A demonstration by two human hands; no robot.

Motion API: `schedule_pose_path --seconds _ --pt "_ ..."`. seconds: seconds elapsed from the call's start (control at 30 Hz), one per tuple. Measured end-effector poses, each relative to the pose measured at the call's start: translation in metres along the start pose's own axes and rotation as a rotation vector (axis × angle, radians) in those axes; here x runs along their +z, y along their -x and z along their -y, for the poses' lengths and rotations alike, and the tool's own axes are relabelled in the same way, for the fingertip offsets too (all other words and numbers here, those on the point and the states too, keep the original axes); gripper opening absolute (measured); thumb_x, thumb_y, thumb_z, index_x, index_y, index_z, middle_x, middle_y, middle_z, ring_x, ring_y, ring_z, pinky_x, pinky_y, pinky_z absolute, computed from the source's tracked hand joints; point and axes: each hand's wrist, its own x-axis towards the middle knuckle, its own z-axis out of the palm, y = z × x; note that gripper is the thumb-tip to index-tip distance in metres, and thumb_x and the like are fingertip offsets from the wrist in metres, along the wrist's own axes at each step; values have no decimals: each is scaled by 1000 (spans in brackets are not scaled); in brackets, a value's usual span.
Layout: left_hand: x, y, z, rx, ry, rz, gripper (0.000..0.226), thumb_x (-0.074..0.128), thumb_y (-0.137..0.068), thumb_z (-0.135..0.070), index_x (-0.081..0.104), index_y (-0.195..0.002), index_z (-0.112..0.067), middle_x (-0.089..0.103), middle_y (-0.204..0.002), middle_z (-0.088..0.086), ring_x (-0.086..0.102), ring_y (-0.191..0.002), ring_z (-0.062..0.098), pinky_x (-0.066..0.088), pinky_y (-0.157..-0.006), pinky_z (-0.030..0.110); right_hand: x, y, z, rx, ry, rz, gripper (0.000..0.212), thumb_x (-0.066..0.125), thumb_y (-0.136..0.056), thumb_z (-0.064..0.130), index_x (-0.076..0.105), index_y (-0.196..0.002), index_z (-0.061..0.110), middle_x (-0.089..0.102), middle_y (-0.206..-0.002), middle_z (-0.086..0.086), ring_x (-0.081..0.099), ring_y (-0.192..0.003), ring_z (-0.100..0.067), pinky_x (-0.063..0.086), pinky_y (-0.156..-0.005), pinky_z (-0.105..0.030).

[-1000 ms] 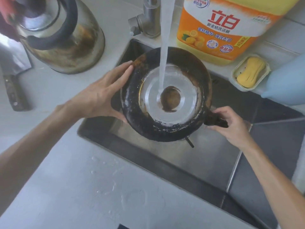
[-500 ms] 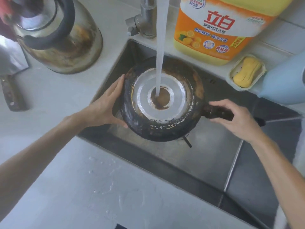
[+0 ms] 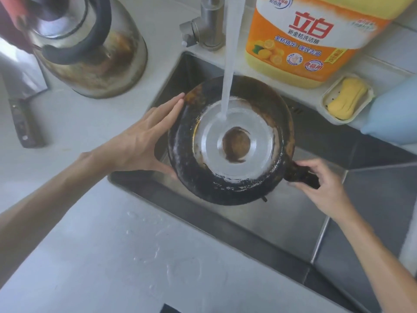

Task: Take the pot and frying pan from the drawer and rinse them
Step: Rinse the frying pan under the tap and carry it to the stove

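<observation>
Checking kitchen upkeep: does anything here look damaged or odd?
The upturned black frying pan under the tap stream is charred and crusted round its silver base, and the steel kettle on the counter carries brown scorch stains.

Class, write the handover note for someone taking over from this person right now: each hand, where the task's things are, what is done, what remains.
Left hand: open, fingers straight against the frying pan's side.
Right hand: grips the pan's handle.
The pan is held upside down over the sink, with tap water running onto its base.
Done: pan out, rinse under way.
Left: finish the pan. The pot is not in view.
</observation>
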Motion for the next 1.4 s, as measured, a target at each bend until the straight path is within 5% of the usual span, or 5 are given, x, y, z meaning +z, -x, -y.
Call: schedule_pose_path --seconds 0.23,0.43,0.67,0.93,1.4 --pt "-9 -16 3 -379 338 145 105 46 -60 -85 26 -147 -31 49 -136 -4 53 -109 11 37 -98 26 7 4 -3 133 -167 209 41 63 -78 30 55 -115 48 70 -107 22 63 -101 4 45 -90 -12" --pt "36 -29 8 -543 227 174 79 7 -80 -78 55 -121 -30 67 -106 9 59 -108 34 41 -96 42 0 -8 -12 179 205 326 24 41 -97 34 51 -116 44 71 -87 20 59 -63 -5 49 -69 -28" --pt "92 -36 28 -606 -141 175 30 37 -98 -33 54 -101 -9 68 -99 22 63 -92 42 37 -66 37 17 -25 -28 157 600 323 32 25 -98 45 51 -114 39 66 -66 28 63 -70 -18 45 -68 -34" --pt "121 -36 48 -708 -61 321 35 42 -95 -29 41 -127 -16 69 -107 14 63 -94 36 41 -71 36 38 -32 -59 174 468 446 52 70 -82 31 33 -118 39 65 -110 2 63 -84 -25 43 -72 -31" --pt "135 -35 61 -765 146 283 48 58 -87 -28 44 -132 -34 71 -110 -5 64 -100 21 45 -81 31 59 -29 -83 86 528 303 47 68 -85 24 44 -124 32 68 -111 5 64 -86 -27 40 -66 -29"
